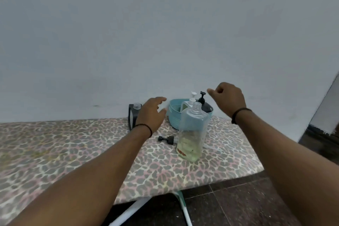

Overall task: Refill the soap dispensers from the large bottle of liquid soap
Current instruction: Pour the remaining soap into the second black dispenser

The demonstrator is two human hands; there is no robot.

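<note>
A large clear bottle (192, 130) stands uncapped on the leopard-print table (73, 143), a little yellowish soap at its bottom. A black pump head (166, 139) lies on the table just left of it. Behind, a teal basket (174, 115) holds a white pump dispenser (190, 101) and a black pump dispenser (203, 102). An open dark dispenser (133, 113) stands at the wall, partly hidden by my left hand (152, 113), which hovers with fingers spread and holds nothing. My right hand (229, 101) hangs above the basket's right side, fingers loosely curled, empty.
The table ends close to the right of the bottle and basket; dark floor tiles (256, 203) lie below. White table legs (185, 209) show under the front edge. A plain grey wall (165, 33) backs the table.
</note>
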